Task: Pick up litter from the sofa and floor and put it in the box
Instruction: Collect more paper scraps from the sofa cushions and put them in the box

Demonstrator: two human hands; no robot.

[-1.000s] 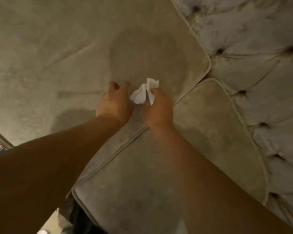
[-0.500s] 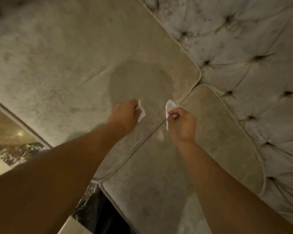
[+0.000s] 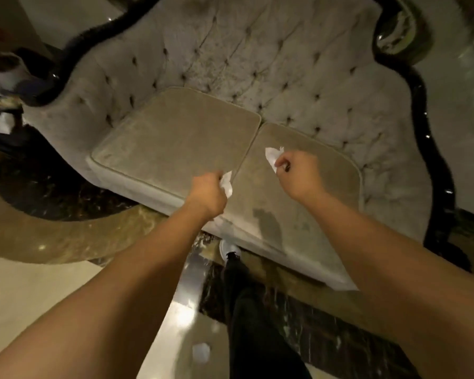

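Item: two scraps of white crumpled paper litter, both held in the air above a sofa seat. First scrap (image 3: 226, 183), small, creased and irregular in outline, sticks out from the thumb side of the left hand (image 3: 207, 193), which is curled into a loose fist around it; the piece hangs over the seam where the two seat cushions meet, near the front edge. Second scrap (image 3: 272, 157), white, wrinkled, with a torn-looking pointed top edge, is pinched at the fingertips of the right hand (image 3: 298, 175), fingers drawn together on it, above the right cushion (image 3: 326, 203). The two hands are apart, each with its own piece, bare forearms reaching forward from the bottom of the view. Third item: a pale, rounded, blurred white lump (image 3: 201, 352) lies on the glossy floor (image 3: 25, 291) between the forearms, close beside a dark trouser leg (image 3: 255, 324); what it is cannot be told for sure. Setting: the sofa (image 3: 285, 64) has a button-tufted pale grey back, a curving glossy black frame and two beige piped cushions, the left cushion (image 3: 175, 140) bare. A white shoe toe (image 3: 227, 248) shows at the sofa's front edge. The floor is polished pale stone with a dark veined band under and in front of the sofa
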